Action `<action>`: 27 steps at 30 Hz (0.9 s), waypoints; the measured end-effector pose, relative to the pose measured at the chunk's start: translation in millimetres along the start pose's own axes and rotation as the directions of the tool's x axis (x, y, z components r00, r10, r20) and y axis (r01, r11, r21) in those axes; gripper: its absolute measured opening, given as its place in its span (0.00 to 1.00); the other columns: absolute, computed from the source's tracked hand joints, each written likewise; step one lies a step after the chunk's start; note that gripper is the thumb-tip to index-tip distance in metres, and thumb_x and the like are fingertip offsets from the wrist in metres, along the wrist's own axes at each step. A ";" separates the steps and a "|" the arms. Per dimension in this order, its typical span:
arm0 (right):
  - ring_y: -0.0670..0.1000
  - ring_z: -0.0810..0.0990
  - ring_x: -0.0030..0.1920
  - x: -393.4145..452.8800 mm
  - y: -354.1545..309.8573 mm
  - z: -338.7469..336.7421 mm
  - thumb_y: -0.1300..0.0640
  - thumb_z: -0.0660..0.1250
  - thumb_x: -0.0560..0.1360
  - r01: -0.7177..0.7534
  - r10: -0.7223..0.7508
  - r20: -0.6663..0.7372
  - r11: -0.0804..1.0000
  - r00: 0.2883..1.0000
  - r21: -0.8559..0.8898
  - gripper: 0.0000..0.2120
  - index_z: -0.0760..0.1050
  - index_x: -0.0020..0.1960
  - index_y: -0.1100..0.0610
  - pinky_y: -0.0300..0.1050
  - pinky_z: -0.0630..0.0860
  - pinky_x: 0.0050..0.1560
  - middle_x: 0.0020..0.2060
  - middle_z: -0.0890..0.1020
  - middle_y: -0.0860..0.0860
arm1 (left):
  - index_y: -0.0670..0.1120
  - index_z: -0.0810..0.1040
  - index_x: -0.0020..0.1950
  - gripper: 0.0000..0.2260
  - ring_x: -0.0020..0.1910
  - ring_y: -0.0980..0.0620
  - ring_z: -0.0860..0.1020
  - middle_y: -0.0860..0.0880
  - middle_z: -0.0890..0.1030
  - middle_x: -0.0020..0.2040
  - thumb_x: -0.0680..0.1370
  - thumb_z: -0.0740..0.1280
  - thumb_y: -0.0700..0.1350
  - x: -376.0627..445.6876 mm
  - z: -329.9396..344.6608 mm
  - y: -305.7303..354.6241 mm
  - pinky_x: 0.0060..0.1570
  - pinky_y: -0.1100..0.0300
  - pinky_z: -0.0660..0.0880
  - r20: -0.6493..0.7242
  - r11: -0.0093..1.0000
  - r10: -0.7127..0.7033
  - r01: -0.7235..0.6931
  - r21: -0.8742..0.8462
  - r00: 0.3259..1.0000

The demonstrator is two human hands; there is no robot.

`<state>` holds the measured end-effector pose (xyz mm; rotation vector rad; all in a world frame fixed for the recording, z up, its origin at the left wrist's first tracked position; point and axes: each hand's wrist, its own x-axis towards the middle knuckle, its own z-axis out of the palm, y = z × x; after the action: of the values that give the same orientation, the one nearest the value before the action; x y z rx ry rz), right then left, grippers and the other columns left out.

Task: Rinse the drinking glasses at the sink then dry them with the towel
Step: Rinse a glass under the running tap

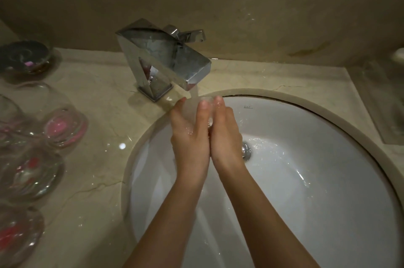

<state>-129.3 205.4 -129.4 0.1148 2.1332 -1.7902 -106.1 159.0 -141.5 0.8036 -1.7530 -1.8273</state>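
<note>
Both my hands are side by side over the white sink basin (306, 180), under the water running from the chrome faucet (164, 55). Between them is a clear drinking glass (206, 99); only its rim and a glint show. My left hand (190, 134) and my right hand (225, 134) hold it from either side, thumbs next to each other on top. The stream lands by my left fingers. Several more clear glasses with pink or red bases (65, 125) stand on the counter to the left. No towel is in view.
The beige marble counter (98, 93) surrounds the basin and is wet with drops. A dark glass bowl (24, 55) sits at the back left. The drain (246, 149) lies just right of my hands. A clear tray (384, 104) lies on the right counter against the wall.
</note>
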 end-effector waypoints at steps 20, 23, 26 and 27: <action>0.52 0.83 0.52 10.7 3.7 -6.7 0.22 0.50 0.63 -0.186 0.176 0.123 0.980 0.977 0.074 0.37 0.80 0.54 0.45 0.54 0.78 0.58 0.51 0.84 0.50 | 0.47 0.70 0.70 0.36 0.56 0.52 0.82 0.48 0.80 0.62 0.67 0.71 0.62 -1.9 -4.8 -4.1 0.47 0.63 0.80 0.061 0.980 -0.083 0.093 -0.174 0.995; 0.50 0.84 0.47 8.8 4.4 -11.8 0.28 0.52 0.74 -0.238 0.211 0.201 0.963 0.957 0.125 0.28 0.78 0.55 0.46 0.50 0.81 0.50 0.50 0.85 0.51 | 0.46 0.73 0.69 0.36 0.55 0.52 0.82 0.48 0.81 0.60 0.66 0.73 0.62 2.1 -7.1 -3.8 0.56 0.53 0.79 0.061 0.982 -0.094 0.103 -0.159 0.994; 0.49 0.83 0.46 1.2 9.4 -7.4 0.27 0.57 0.70 -0.155 0.138 0.111 0.974 0.984 0.165 0.27 0.69 0.56 0.47 0.54 0.81 0.52 0.47 0.81 0.50 | 0.48 0.71 0.69 0.32 0.57 0.55 0.81 0.49 0.80 0.60 0.71 0.70 0.63 -1.7 -3.7 -3.0 0.59 0.51 0.78 0.030 0.995 -0.070 0.071 -0.065 0.997; 0.49 0.83 0.46 1.4 10.8 -6.9 0.27 0.58 0.68 -0.126 0.116 0.076 0.980 0.990 0.153 0.27 0.68 0.54 0.47 0.55 0.80 0.53 0.45 0.81 0.49 | 0.49 0.70 0.70 0.31 0.56 0.56 0.81 0.50 0.80 0.60 0.72 0.68 0.64 -3.9 -2.3 -2.7 0.58 0.54 0.78 0.036 0.997 -0.061 0.062 -0.046 0.998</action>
<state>-129.0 214.0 -139.0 0.2172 1.8955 -1.8618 -101.6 160.3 -143.9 0.8207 -1.7169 -1.9259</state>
